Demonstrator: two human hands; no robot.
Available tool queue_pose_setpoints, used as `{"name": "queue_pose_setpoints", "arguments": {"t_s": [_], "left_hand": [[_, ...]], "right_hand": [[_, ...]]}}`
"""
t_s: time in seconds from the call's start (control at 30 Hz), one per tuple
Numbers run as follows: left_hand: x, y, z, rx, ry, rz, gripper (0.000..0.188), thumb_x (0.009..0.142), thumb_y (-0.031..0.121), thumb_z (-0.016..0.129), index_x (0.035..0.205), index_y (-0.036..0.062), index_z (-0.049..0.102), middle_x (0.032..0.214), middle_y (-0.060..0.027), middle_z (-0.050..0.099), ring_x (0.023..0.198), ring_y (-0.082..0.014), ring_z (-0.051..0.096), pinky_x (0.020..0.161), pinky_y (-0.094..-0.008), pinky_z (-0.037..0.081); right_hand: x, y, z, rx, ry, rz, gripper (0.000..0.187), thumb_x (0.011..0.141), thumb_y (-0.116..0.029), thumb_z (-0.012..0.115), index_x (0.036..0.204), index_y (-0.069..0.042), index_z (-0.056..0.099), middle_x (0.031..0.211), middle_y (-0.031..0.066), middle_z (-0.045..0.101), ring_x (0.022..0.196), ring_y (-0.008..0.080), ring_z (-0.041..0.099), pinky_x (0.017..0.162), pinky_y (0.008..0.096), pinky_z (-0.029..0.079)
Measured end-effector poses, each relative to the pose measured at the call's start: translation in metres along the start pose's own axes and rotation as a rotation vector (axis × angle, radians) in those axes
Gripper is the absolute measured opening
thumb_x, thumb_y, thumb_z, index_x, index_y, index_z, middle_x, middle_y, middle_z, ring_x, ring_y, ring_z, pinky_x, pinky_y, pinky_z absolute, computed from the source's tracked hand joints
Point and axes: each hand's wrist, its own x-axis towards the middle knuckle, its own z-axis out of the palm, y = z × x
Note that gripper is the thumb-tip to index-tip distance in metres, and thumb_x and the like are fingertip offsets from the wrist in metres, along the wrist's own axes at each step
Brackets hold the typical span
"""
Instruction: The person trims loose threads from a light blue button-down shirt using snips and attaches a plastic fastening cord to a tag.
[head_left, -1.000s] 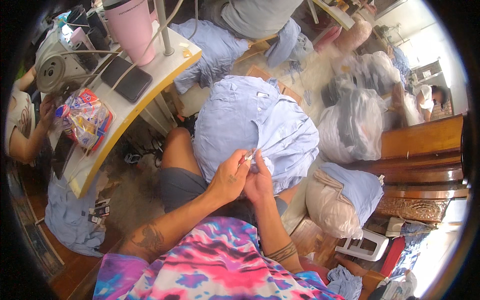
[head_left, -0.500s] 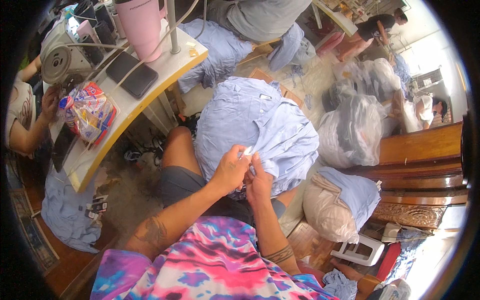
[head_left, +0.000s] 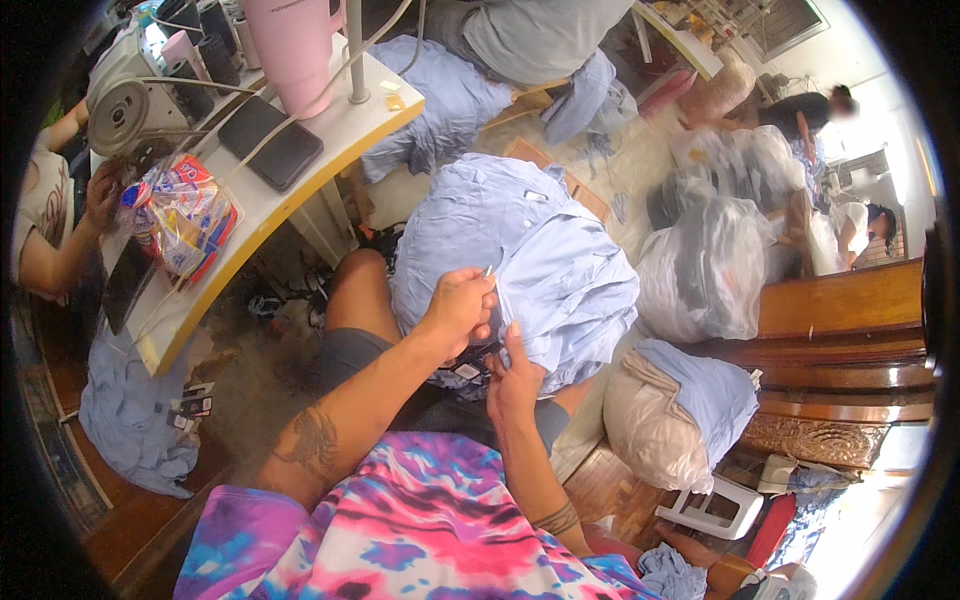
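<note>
A big heap of light blue shirts (head_left: 470, 215) rests on my lap, with buttons and a small label showing on the top one. My left hand (head_left: 462, 308) is closed at the near side of the heap. From its fingers pokes a small tool with a thin shiny tip (head_left: 487, 271); the rest of it is hidden. Just to the right, my right hand (head_left: 516, 385) pinches the near edge of the shirt cloth, thumb on top. Dark tags with white patches (head_left: 466, 371) hang between the two hands.
At the left, a yellow-edged table (head_left: 395, 115) bears a pink tumbler (head_left: 288, 60), a black phone (head_left: 270, 143), a bagged snack pack (head_left: 185, 220) and a sewing machine (head_left: 125, 115). Plastic-wrapped bundles (head_left: 705, 270) and a white stool (head_left: 715, 512) stand right. Other people work nearby.
My hands have come apart: the left has drawn up and leftward, off the white bit of cloth between them. The shiny tip and the dark tags now show. My right hand stays on the shirt.
</note>
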Motion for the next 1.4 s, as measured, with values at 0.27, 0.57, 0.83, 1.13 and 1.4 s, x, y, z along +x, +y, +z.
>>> {"name": "queue_pose_setpoints", "arguments": {"t_s": [0.27, 0.57, 0.83, 1.13, 1.4], "left_hand": [[0.02, -0.009, -0.001, -0.145, 0.052, 0.045, 0.008, 0.101, 0.015, 0.053, 0.102, 0.0074, 0.051, 0.072, 0.0011, 0.049, 0.047, -0.0063, 0.034, 0.043, -0.0272, 0.034], [-0.001, -0.007, 0.009, 0.086, -0.022, 0.229, 0.027, 0.1, 0.016, 0.053, 0.123, 0.0033, 0.057, 0.072, -0.0002, 0.051, 0.054, -0.0087, 0.044, 0.048, -0.0297, 0.04], [-0.033, 0.0, 0.015, 0.796, -0.026, 0.696, 0.033, 0.102, 0.016, 0.05, 0.13, 0.0013, 0.058, 0.094, -0.0221, 0.068, 0.085, -0.0309, 0.068, 0.077, -0.0368, 0.051], [-0.037, -0.014, 0.014, 0.802, 0.013, 0.785, 0.036, 0.103, 0.018, 0.051, 0.135, 0.0013, 0.054, 0.085, -0.011, 0.065, 0.075, -0.0138, 0.059, 0.071, -0.0305, 0.049], [-0.035, -0.014, 0.014, 0.57, 0.008, 0.563, 0.032, 0.104, 0.021, 0.051, 0.126, -0.0009, 0.053, 0.074, -0.0045, 0.054, 0.057, -0.0116, 0.049, 0.052, -0.0302, 0.042]], "right_hand": [[-0.029, 0.002, 0.003, 0.065, 0.025, 0.063, 0.024, 0.097, -0.019, 0.072, 0.113, -0.006, 0.06, 0.093, -0.0001, 0.06, 0.058, 0.0107, 0.046, 0.056, 0.0281, 0.04], [-0.007, 0.014, -0.037, 0.018, -0.162, 0.182, 0.028, 0.1, -0.029, 0.066, 0.116, -0.007, 0.06, 0.104, 0.0049, 0.064, 0.09, 0.0181, 0.061, 0.073, 0.0359, 0.051], [0.036, -0.035, 0.02, 0.411, -0.409, 0.391, 0.043, 0.104, -0.045, 0.056, 0.126, -0.009, 0.059, 0.12, 0.0099, 0.066, 0.11, 0.0247, 0.06, 0.099, 0.0463, 0.047], [0.051, -0.026, 0.028, 0.49, -0.481, 0.4, 0.037, 0.102, -0.04, 0.063, 0.113, -0.005, 0.063, 0.102, 0.0083, 0.066, 0.096, 0.0213, 0.062, 0.09, 0.0382, 0.051], [0.062, -0.017, 0.026, 0.348, -0.514, 0.327, 0.035, 0.103, -0.038, 0.061, 0.114, -0.005, 0.063, 0.101, 0.0077, 0.067, 0.093, 0.02, 0.063, 0.085, 0.0355, 0.052]]}}
